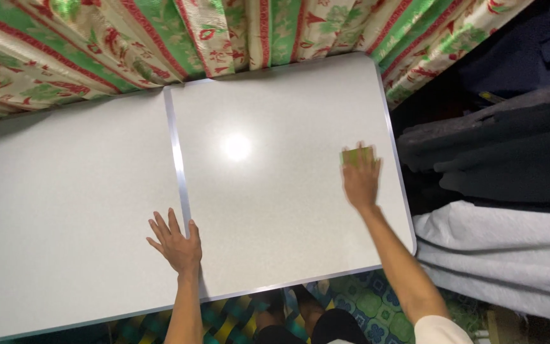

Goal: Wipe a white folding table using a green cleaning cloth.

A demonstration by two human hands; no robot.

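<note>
Mid-wipe here — right hand (361,178) pressed flat on a green sponge (356,155) near the white folding table's (65,210) right edge, left hand (176,242) spread flat, bracing. Next stroke needs steady pressure.

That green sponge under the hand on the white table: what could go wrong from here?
The right hand presses the green sponge close to the table's right edge, so a wide stroke might push it off toward the dark cloth. The left hand leans flat beside the metal seam; if the top is damp, it could slip.
</note>
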